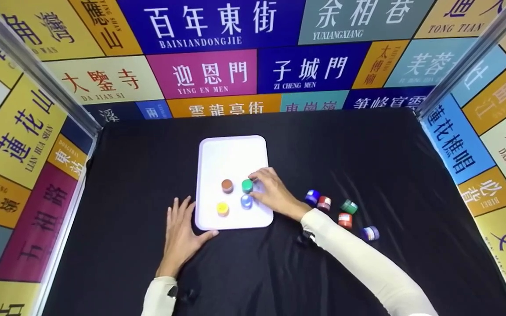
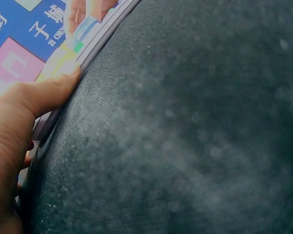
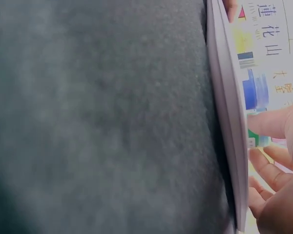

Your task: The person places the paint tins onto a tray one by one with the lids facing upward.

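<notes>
A white tray (image 1: 234, 153) with a pale lilac rim lies on the black cloth. On its near half stand small paint jars: one brown-topped jar (image 1: 227, 185), one yellow jar (image 1: 222, 208), one light blue jar (image 1: 246, 202) and one green-topped jar (image 1: 247, 185). My right hand (image 1: 275, 193) pinches the green-topped jar between thumb and fingers, just behind the light blue one. At the tray's near left corner, my left hand (image 1: 180, 239) touches the rim with fingers and thumb spread. In the right wrist view, the blue jar (image 3: 255, 89) stands beside my right thumb.
Right of the tray, several more paint jars lie on the cloth: a dark blue jar (image 1: 312, 197), a dark red jar (image 1: 324, 203), a dark green jar (image 1: 349, 206), an orange-red jar (image 1: 345, 220) and a purple-blue jar (image 1: 370, 233). Panels with printed signs (image 1: 213, 74) enclose the table.
</notes>
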`<state>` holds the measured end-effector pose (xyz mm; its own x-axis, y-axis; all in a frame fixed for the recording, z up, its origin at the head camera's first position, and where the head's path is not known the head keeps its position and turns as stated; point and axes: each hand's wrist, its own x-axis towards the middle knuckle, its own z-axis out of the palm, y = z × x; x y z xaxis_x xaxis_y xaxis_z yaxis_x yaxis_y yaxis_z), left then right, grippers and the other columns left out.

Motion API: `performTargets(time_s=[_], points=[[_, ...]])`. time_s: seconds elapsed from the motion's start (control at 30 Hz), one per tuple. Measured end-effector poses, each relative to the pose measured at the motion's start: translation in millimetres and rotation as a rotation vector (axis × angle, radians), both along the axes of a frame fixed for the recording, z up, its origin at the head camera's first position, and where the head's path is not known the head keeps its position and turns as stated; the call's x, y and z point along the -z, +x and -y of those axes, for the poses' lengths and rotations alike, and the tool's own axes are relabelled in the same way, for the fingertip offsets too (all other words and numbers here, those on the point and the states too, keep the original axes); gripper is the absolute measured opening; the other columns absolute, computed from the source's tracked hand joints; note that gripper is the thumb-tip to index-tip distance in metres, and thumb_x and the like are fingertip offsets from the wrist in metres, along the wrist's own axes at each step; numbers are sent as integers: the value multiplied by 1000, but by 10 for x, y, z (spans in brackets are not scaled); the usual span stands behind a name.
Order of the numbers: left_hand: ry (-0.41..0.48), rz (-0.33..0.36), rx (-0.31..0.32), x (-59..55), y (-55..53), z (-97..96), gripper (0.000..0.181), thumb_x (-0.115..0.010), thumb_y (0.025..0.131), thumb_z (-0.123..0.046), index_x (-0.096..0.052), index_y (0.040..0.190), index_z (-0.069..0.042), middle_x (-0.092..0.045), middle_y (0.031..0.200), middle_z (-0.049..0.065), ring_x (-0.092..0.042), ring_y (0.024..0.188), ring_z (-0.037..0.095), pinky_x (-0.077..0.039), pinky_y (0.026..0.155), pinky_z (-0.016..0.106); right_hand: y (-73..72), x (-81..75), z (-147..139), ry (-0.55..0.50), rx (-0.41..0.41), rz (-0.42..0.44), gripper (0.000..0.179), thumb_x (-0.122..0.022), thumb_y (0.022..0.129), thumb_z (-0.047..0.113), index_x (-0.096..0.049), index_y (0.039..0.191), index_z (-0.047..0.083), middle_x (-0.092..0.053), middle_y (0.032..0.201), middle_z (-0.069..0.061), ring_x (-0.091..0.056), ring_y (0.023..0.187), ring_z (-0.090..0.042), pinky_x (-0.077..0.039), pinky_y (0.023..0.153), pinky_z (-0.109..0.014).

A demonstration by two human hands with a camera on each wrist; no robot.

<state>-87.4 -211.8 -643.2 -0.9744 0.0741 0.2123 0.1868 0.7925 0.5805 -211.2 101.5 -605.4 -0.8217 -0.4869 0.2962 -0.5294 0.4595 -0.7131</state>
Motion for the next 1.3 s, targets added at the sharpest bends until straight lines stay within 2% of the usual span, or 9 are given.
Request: performTargets(time_s=[0.3,0.53,0.7,0.8,1.03,1.3], points=[[-74,32,7,28,13,9,119,-92,78,-62,-43,165,3,-36,174,26,-12,167,50,-2,135,64,91,-174,-298,21,54,-31,39,-85,91,3,-72,127,-3,-70,128,-17,-56,129,-36,-47,114,-49],[-130,58,24,-1,0,6,127,-87,81,-68,-31,171,2,-29,178,25,-8,166,55,1,132,71,186,-255,-587,20,101,-53,40,-87,93,7,-72,129,-4,-70,129,-15,-57,129,-37,-48,112,-50],[-122,117,14,-20,-12,-20,130,-84,83,-73,-24,174,-1,-22,181,22,1,167,54,11,130,73,263,-265,-802,45,118,-60,40,-87,94,9,-72,130,-3,-70,130,-16,-56,130,-37,-49,112,-51],[-115,130,4,-19,-16,-35,130,-83,84,-73,-22,175,-3,-20,182,19,4,168,53,14,129,72,317,-268,-928,65,121,-57,41,-86,95,10,-72,130,-4,-69,131,-19,-56,131,-37,-49,112,-51],[-94,89,2,-1,-2,-43,127,-85,83,-69,-25,174,-4,-26,181,18,0,168,52,10,132,69,476,-207,-1184,115,140,-73,41,-88,92,9,-74,129,-3,-70,132,-20,-55,132,-40,-49,114,-53],[-116,65,8,13,-5,-98,126,-84,84,-70,-26,174,-4,-27,181,17,-1,168,52,8,132,69,582,-92,-1414,137,139,-182,42,-91,88,6,-74,125,-4,-71,128,-20,-58,128,-43,-50,111,-53]])
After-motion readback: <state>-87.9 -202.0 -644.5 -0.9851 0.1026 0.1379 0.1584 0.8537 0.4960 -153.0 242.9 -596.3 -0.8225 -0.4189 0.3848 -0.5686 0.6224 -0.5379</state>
